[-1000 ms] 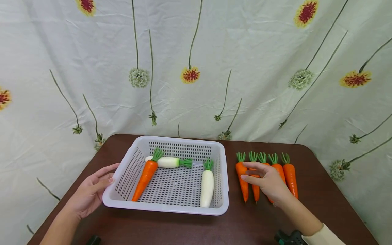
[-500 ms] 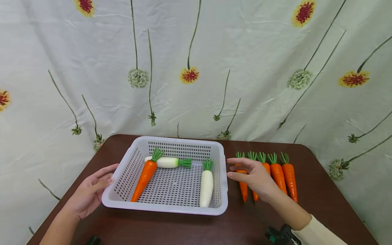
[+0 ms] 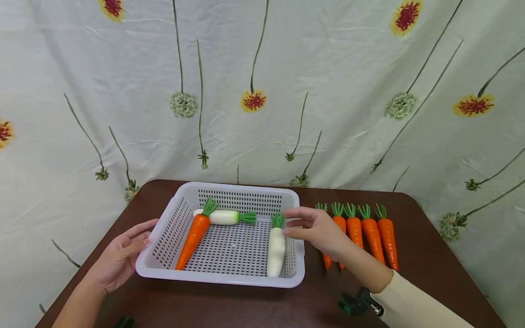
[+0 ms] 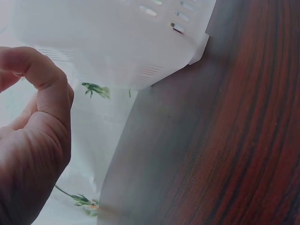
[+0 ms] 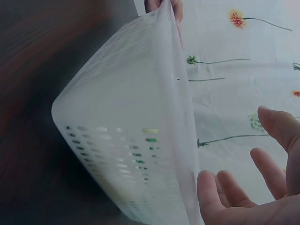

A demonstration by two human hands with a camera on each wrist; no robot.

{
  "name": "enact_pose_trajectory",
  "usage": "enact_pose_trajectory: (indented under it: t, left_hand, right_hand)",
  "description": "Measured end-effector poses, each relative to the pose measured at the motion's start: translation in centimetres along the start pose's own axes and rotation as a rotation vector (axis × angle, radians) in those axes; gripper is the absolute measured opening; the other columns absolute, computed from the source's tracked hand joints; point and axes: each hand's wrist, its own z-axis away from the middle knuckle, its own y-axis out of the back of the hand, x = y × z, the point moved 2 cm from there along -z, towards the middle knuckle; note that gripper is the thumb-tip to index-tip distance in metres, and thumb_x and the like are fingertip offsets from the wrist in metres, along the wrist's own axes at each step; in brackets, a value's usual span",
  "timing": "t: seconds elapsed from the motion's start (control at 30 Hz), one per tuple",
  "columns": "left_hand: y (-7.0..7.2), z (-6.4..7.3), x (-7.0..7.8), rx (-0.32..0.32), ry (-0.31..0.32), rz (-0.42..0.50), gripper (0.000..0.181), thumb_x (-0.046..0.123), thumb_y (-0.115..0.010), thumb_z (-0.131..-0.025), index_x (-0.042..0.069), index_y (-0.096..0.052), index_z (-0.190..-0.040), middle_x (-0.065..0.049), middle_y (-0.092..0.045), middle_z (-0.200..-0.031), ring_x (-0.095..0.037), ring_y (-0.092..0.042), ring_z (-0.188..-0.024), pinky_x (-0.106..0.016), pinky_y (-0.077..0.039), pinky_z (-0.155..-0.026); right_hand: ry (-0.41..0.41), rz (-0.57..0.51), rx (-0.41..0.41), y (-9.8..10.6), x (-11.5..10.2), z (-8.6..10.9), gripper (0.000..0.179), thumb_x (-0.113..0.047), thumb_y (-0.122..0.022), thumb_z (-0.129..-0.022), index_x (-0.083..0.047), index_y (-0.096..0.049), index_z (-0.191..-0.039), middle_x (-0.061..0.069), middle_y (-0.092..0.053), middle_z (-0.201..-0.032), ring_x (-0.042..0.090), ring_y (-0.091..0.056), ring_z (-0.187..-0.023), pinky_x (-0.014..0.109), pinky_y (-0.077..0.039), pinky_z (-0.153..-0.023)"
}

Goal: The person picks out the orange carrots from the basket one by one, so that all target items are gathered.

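Note:
At the left side of the white perforated basket (image 3: 221, 279) my left hand (image 3: 119, 257) holds the rim, its fingertips and thumb at the edge; the right wrist view shows these fingers on both sides of the rim. My right hand (image 3: 316, 230) reaches in over the right rim, thumb and fingers apart with nothing between them. Its fingertips overlap the upper end of a white radish (image 3: 276, 253) lying lengthwise in the basket. Another white radish (image 3: 223, 217) lies crosswise at the back, and a carrot (image 3: 193, 241) slants at the left, its green top over that radish.
Several carrots (image 3: 371, 234) lie side by side on the dark wooden table (image 3: 430, 282), right of the basket; my right arm partly covers them. A floral cloth (image 3: 262, 136) hangs behind the table. A black device (image 3: 361, 303) shows at the right wrist.
My right hand has moved left, from above the carrots to over the basket's right rim. The left hand and the basket stay in place.

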Motion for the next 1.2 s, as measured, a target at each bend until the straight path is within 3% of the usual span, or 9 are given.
enact_pose_trajectory:
  t: [0.37,0.8,0.93,1.2]
  left_hand:
    - [0.0,0.1,0.1,-0.004,0.009,0.008,0.051,-0.003,-0.027,-0.109,0.021,-0.047,-0.15,-0.001,-0.069,-0.133,-0.022,-0.071,-0.117,-0.05,-0.058,-0.091]
    - [0.0,0.1,0.1,0.015,0.014,-0.009,0.05,-0.002,-0.028,-0.11,0.022,-0.049,-0.148,0.0,-0.07,-0.132,-0.02,-0.071,-0.116,-0.049,-0.059,-0.091]
    - [0.1,0.1,0.1,0.022,0.018,-0.012,0.05,-0.001,-0.029,-0.11,0.023,-0.049,-0.148,0.001,-0.07,-0.132,-0.02,-0.071,-0.116,-0.049,-0.06,-0.09]
    - [0.1,0.0,0.0,-0.008,0.007,0.01,0.051,-0.003,-0.026,-0.109,0.021,-0.047,-0.15,0.0,-0.069,-0.133,-0.021,-0.071,-0.117,-0.049,-0.059,-0.091]
  right_hand:
    - [-0.004,-0.035,-0.097,-2.1,-1.4,-2.7,0.05,-0.021,-0.082,-0.088,-0.012,-0.067,-0.135,0.009,-0.065,-0.14,0.022,-0.07,-0.116,0.039,-0.056,-0.102]
    - [-0.005,-0.042,-0.151,-4.9,-3.6,-5.2,0.045,-0.018,-0.081,-0.089,-0.016,-0.069,-0.132,0.003,-0.066,-0.138,0.023,-0.066,-0.122,0.04,-0.055,-0.105]
    - [0.004,-0.019,-0.168,-5.9,-3.9,-6.3,0.044,-0.019,-0.082,-0.088,-0.017,-0.07,-0.131,0.003,-0.067,-0.135,0.021,-0.065,-0.119,0.038,-0.057,-0.1]
    - [-0.054,-0.052,-0.191,-7.9,-4.0,-8.7,0.043,-0.016,-0.082,-0.087,-0.015,-0.071,-0.129,0.014,-0.064,-0.138,0.019,-0.068,-0.111,0.045,-0.057,-0.103]
